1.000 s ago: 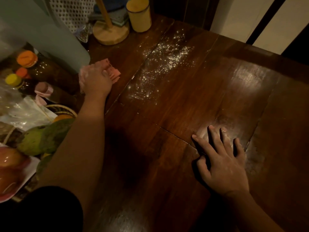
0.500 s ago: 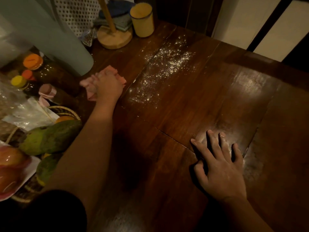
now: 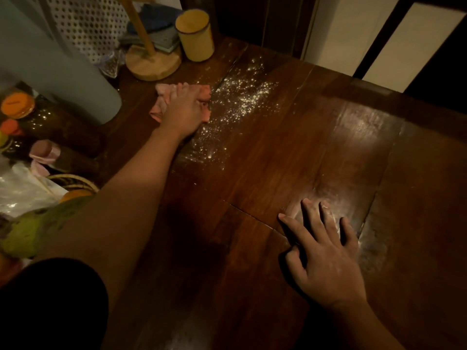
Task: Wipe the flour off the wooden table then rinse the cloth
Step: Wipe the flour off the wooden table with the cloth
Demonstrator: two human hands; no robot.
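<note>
**Fingers.** The fingers (image 3: 187, 88) of the left hand (image 3: 183, 111) are curled over a bunched pink cloth (image 3: 158, 111) and grip it, pressing it down on the worktop (image 3: 252, 248). The fingers (image 3: 312, 214) of the right hand (image 3: 326, 258) are straight and spread. They lie flat on the wood near the front edge and hold nothing; this hand appears to serve as a brace.

**Cloth position.** The cloth sits at the left margin of the flour (image 3: 240, 102), touching its nearest specks. The left forearm crosses the near end of the patch.

**Flour.** The scatter runs as a diagonal band from beside the yellow canister (image 3: 194, 35) down toward the middle of the worktop. It shows no cleared lane or streak through it.

**Progress assessment.**
- Wiping: at its start. The whole visible band is left to clear.
- A pale sheen lies on the wood around the right hand and beyond it. Whether this is flour film or reflected light cannot be told.
- Rinsing: not yet done. No sink or tap is in view.

**Surroundings.** A round wooden stand base (image 3: 153, 64) is just behind the cloth. Jars with orange lids (image 3: 17, 107) and green fruit (image 3: 25, 231) crowd the left side.
</note>
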